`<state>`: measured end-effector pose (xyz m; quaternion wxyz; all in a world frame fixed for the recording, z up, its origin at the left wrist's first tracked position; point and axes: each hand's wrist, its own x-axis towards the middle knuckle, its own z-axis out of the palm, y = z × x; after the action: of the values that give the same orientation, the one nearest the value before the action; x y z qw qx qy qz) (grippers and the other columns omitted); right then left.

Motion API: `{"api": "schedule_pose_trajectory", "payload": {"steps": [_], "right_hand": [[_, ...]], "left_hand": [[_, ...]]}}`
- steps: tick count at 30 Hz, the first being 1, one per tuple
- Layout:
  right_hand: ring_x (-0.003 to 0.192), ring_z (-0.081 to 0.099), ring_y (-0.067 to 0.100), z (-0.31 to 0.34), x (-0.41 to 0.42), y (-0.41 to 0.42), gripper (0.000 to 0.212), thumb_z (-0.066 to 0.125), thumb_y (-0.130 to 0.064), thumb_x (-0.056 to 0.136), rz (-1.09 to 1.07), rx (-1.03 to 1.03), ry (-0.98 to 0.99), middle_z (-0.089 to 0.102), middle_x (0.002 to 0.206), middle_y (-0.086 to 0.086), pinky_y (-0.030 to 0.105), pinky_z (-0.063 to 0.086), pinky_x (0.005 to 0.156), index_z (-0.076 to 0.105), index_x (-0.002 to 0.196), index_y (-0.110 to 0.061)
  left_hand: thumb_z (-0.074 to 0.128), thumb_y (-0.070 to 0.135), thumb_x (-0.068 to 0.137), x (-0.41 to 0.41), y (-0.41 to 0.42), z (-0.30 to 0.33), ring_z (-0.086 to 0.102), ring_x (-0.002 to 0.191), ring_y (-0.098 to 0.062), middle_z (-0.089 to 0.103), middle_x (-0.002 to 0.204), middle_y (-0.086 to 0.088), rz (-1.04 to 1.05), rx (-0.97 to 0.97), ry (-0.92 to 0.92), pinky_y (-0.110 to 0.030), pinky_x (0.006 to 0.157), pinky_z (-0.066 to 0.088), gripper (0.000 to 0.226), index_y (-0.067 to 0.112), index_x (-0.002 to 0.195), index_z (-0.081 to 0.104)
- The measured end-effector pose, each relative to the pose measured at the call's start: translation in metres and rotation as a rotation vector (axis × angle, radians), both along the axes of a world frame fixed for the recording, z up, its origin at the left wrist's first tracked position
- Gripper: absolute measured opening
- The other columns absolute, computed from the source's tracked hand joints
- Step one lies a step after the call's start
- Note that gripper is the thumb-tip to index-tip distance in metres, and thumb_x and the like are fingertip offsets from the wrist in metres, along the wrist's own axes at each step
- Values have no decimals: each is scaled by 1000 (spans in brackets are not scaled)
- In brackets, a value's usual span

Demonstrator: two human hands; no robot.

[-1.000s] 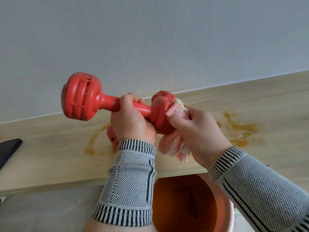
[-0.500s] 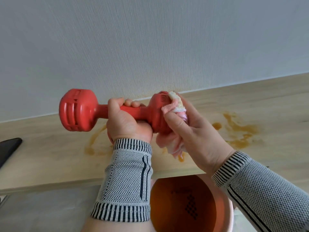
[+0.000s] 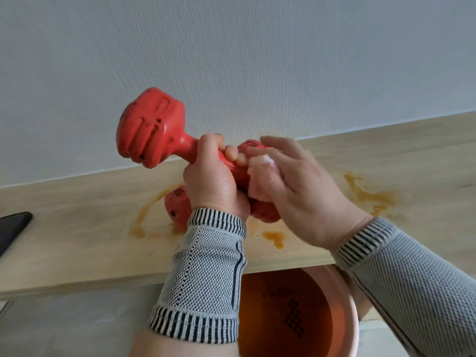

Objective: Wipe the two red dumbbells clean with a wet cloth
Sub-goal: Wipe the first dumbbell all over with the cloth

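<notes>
at the far left edge a dark flat object (image 3: 13,229) lies on the pale wooden shelf (image 3: 77,243), cut off by the frame. right of it a curved orange-brown stain (image 3: 140,222) marks the wood. above the shelf a red dumbbell (image 3: 152,127) is held in the air, tilted, its big left head raised toward the white wall (image 3: 231,60). the left hand (image 3: 213,179) grips its handle, fingers curled tight together around the bar. just below and behind that hand a second red dumbbell (image 3: 177,203) rests on the shelf, mostly hidden by the wrist. the right hand (image 3: 306,191) presses a pink cloth (image 3: 260,181) against the held dumbbell's right head, thumb and lower fingers pinching the cloth, upper fingers stretched and slightly apart. both wrists wear grey knit sleeves with striped cuffs (image 3: 206,274). below the shelf's near edge sits an orange basin (image 3: 345,305). further right more orange stains (image 3: 368,191) spread on the shelf.
</notes>
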<state>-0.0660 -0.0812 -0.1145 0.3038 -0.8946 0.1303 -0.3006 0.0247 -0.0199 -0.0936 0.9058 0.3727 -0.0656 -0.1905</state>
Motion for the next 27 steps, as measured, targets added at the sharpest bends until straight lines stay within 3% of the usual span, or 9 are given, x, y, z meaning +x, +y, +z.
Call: {"api": "schedule_pose_trajectory", "payload": {"steps": [3,6,8,11,14,19,23,25,27], "right_hand": [[106,57,10,1,4,-19,39,44,-42,91,-44,388,-126,53,129,5,25,49,91,60,121,-24],[81,66,24,3,4,-28,36,52,-44,79,-48,748,-271,69,97,12,52,56,69,61,99,-16],[77,62,18,4,-2,-21,22,52,-35,81,-99,466,-313,67,83,7,45,53,73,61,86,-15],[97,59,26,-3,-6,-7,18,53,-19,82,-68,-212,-348,66,93,4,44,47,88,69,89,-12],[102,58,26,-8,-9,-10,19,56,-23,86,-9,-297,-292,67,99,0,37,44,93,70,94,-13],[64,56,9,7,-19,-41,22,55,-31,95,103,735,-243,61,73,-3,26,44,59,65,81,-17],[85,65,39,-8,-13,-55,52,52,-42,89,274,1525,-159,62,112,19,43,57,64,63,124,-5],[111,60,40,-10,-12,-56,60,44,-46,94,402,1672,-74,56,132,21,50,55,85,53,135,-3],[102,62,35,-4,-14,-56,55,37,-40,97,410,1685,-61,61,122,21,45,54,83,57,130,-2]], "left_hand": [[50,10,88,-2,-3,2,38,42,-14,39,49,2,-98,-36,20,-20,47,39,26,17,64,40],[49,12,88,-4,-7,5,38,41,-12,38,50,4,-169,-60,58,-19,44,39,27,18,65,37],[49,11,88,-4,-11,6,38,41,-12,38,50,3,-136,-51,72,-19,45,39,26,17,66,38],[51,12,88,-3,-13,6,39,44,-13,40,52,3,-76,-15,99,-21,46,39,23,16,69,39],[51,13,88,-4,-15,5,40,40,-11,41,52,4,-94,-23,132,-19,42,38,23,16,68,39],[47,13,88,-20,-18,4,38,38,-8,38,48,6,-218,-103,206,-18,47,40,28,20,63,35],[47,14,89,-24,-18,11,40,38,-7,40,50,8,-328,-217,323,-14,50,44,31,19,60,37],[47,14,89,-23,-18,14,42,39,-7,40,50,8,-325,-265,363,-15,53,44,35,18,55,40],[50,16,88,-24,-19,15,44,40,-6,41,51,9,-329,-266,370,-18,57,45,32,18,57,41]]}}
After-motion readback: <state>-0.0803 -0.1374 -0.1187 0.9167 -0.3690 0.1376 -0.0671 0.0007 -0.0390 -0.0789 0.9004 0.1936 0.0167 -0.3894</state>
